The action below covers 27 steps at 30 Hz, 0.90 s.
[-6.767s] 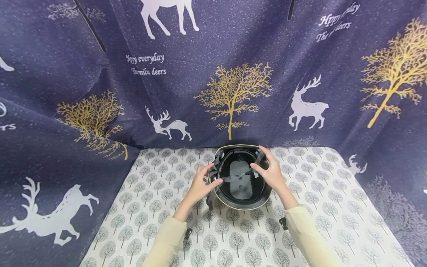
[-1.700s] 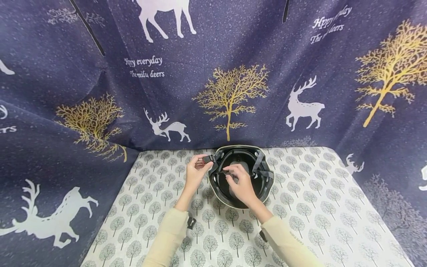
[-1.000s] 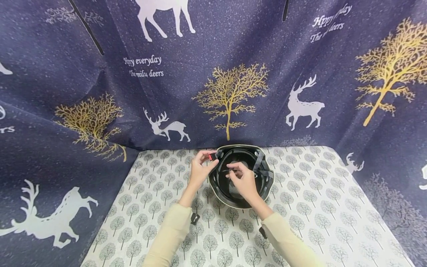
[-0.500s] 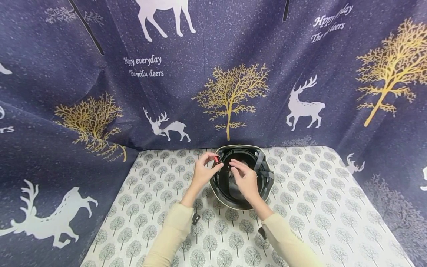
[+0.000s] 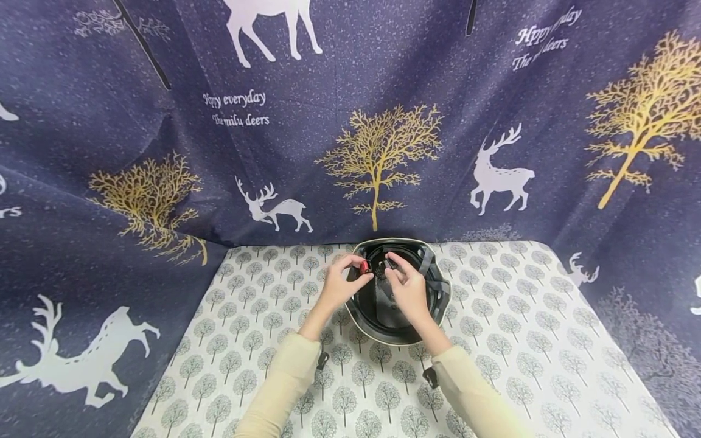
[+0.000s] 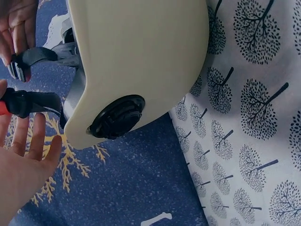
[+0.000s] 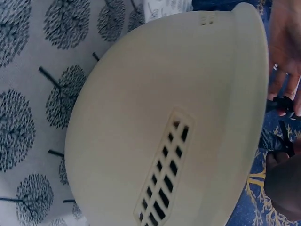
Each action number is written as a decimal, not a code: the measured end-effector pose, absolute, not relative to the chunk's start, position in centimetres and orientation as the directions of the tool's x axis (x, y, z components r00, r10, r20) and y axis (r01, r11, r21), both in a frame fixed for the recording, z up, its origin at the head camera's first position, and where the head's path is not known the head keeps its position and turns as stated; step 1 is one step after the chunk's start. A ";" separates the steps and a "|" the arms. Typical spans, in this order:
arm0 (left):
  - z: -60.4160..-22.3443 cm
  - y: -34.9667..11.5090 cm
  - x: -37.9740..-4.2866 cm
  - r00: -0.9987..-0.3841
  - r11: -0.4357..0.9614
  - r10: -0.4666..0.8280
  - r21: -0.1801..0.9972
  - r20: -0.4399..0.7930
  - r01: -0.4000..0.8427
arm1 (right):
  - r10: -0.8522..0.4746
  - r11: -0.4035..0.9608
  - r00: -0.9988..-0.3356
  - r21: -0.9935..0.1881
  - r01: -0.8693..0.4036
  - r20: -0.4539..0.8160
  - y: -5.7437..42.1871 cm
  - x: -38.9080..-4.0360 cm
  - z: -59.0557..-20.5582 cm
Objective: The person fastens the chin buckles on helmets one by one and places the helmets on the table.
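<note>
A cream helmet [image 5: 391,319] rests upside down on the table, its black lining facing up. Over its left part my left hand [image 5: 336,287] pinches a black buckle half with a red part [image 5: 365,267] between thumb and fingers. Just right of it, above the lining, my right hand [image 5: 411,295] pinches the other, black buckle half [image 5: 389,263]. The two halves face each other with a small gap. In the left wrist view, a dark strap [image 6: 44,100] runs from the red-and-black half to the helmet's edge, and another strap [image 6: 42,54] from the black half.
White cloth [image 5: 526,340] with a tree print covers the table. A navy curtain [image 5: 350,152] hangs close behind the helmet. Grey side straps [image 5: 426,263] lie inside the helmet's right rim. The right wrist view shows a slotted vent [image 7: 164,188] in the shell.
My hands were on the straps at both sides of the helmet. The left hand then took the red-and-black buckle half and carried it right, over the helmet; the right hand now holds the black half near it.
</note>
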State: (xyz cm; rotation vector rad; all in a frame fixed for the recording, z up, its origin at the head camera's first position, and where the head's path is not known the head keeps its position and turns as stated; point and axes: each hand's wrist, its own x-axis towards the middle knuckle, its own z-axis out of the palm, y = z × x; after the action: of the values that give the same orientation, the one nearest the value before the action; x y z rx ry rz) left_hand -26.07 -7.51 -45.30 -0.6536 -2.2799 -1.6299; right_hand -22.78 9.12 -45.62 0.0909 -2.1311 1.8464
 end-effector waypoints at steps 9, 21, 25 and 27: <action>-46.1 -7.5 -26.5 -0.833 0.312 0.230 0.773 0.503 0.553 | 0.179 -0.015 -0.959 -0.974 -0.225 0.219 9.1 -23.5 -45.8; -46.3 -7.5 -26.6 -0.834 0.339 0.241 0.762 0.497 0.552 | 0.163 -0.097 -0.962 -0.967 -0.236 0.219 8.9 -23.4 -45.0; -46.4 -7.4 -26.6 -0.836 0.347 0.240 0.761 0.493 0.549 | 0.154 -0.108 -0.961 -0.962 -0.249 0.232 8.8 -23.5 -44.9; -46.5 -7.4 -26.7 -0.839 0.350 0.240 0.762 0.489 0.544 | 0.139 -0.113 -0.961 -0.960 -0.254 0.238 8.8 -23.4 -44.9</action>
State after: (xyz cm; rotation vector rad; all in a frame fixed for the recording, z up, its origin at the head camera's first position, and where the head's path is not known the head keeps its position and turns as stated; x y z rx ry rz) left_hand -26.65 -7.45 -46.47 -0.6978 -2.3255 -1.4841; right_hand -23.40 8.81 -44.94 0.1288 -1.8941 2.1618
